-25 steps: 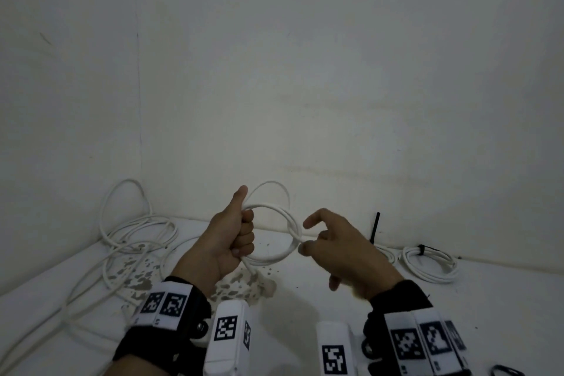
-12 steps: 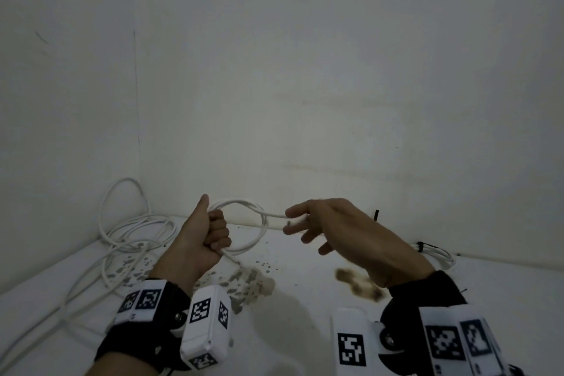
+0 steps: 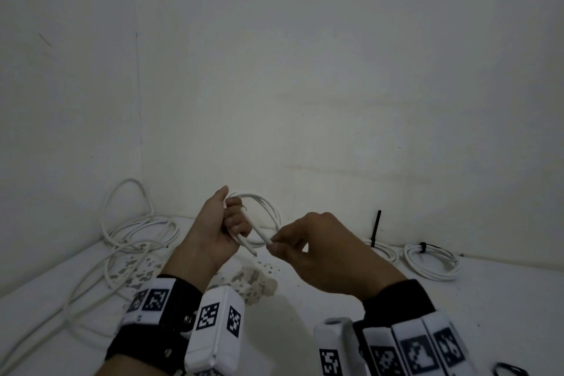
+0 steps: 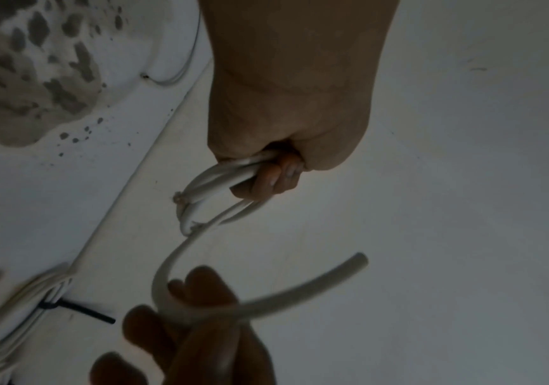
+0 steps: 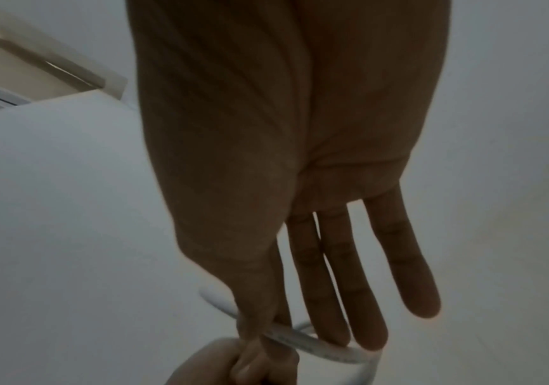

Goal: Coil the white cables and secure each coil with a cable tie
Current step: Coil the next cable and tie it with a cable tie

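Observation:
A white cable coil (image 3: 270, 207) hangs in the air in front of the wall. My left hand (image 3: 236, 223) grips its gathered loops in a fist, thumb up. In the left wrist view the loops (image 4: 220, 179) leave the fist of my left hand (image 4: 266, 172). My right hand (image 3: 273, 246) pinches the cable's free end (image 3: 259, 233) just right of the left fist. In the right wrist view the right hand (image 5: 260, 336) holds that cable (image 5: 303, 341) between thumb and forefinger, the other fingers straight. No cable tie is in either hand.
Loose white cables (image 3: 131, 238) lie tangled in the left corner over a stained patch (image 3: 253, 278). A coil (image 3: 433, 262) with a black tie (image 3: 422, 247) lies by the wall at right. Another black tie (image 3: 377, 226) stands upright beside it.
My right hand has dropped from reaching at the coil's side with loose fingers to pinching the free end below it. The left fist has kept its grip on the coil.

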The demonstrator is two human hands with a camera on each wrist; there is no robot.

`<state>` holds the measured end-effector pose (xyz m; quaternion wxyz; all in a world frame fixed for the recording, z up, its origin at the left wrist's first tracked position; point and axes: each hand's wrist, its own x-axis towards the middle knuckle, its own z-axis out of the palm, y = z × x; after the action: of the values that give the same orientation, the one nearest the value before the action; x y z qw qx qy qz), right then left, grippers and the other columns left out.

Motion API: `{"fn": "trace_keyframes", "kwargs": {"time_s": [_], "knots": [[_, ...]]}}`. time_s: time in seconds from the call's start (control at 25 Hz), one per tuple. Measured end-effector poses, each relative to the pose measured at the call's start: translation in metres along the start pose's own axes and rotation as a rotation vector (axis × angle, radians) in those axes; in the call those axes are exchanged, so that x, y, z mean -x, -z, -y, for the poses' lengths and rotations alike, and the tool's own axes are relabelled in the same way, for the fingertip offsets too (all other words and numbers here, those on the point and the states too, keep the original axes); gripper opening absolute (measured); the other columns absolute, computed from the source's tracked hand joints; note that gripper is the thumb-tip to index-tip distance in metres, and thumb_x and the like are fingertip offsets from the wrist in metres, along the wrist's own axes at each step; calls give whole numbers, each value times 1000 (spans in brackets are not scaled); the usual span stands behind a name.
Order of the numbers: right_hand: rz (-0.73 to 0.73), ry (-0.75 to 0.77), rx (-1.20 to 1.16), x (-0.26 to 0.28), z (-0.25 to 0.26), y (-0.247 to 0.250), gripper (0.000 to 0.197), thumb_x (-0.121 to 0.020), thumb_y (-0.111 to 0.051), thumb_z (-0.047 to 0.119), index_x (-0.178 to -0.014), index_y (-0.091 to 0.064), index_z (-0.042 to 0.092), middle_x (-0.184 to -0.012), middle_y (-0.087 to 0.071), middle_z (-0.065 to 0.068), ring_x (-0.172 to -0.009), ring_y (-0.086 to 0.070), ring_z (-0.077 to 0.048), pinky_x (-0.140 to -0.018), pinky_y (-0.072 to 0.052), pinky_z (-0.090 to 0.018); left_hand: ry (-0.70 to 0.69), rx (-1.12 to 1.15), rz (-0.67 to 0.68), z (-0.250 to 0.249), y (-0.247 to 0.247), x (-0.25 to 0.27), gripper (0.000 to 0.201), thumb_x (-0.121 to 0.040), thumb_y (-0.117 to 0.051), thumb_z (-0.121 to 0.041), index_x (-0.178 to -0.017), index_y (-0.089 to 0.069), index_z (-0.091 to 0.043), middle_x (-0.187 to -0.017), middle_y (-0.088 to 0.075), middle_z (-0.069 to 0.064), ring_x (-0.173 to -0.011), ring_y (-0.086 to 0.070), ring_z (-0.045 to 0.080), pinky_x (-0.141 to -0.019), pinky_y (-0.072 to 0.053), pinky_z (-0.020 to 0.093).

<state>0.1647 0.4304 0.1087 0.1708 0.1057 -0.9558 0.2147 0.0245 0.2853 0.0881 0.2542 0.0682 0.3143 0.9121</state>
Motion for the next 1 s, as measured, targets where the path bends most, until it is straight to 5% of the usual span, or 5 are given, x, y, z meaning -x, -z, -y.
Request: {"fn": "trace_keyframes", "kwargs": {"time_s": [0.16,0.4,0.84,1.0], "knots": [[-84,15,49,-6,6,-14,21,-96,-61,40,-96,-76,27,-84,-76,4,-74,-67,-10,-70,-52,-25,4,24,16,9,-8,1,65,-104,-33,-43,-44,-36,-18,-39,-26,-6,-31,-26,8,-36,-24,16],[-187,-34,81,-8,5,-27,21,-93,-63,43,-83,-66,24,-79,-71,4,-77,-64,-15,-74,-53,-32,-27,-16,22,24,-28,13,70,-102,-39,-46,-43,-52,-11,-47,-48,0,-40,-50,11,-40,-46,20],[-266,-113,38,-11,2,-30,29,-87,-65,51,-77,-71,24,-71,-72,5,-73,-64,-12,-72,-53,-29,-59,-117,105,21,-33,23,42,-95,-48,-45,-65,-41,-17,-49,-29,-6,-40,-28,9,-39,-28,21],[-195,-123,-30,-11,-5,-25,27,-80,-74,50,-73,-70,24,-68,-70,7,-70,-65,-8,-73,-56,-34,-49,-409,82,24,-34,25,59,-88,-43,-72,-65,-46,-18,-48,-23,-7,-37,-19,7,-37,-16,20]]}}
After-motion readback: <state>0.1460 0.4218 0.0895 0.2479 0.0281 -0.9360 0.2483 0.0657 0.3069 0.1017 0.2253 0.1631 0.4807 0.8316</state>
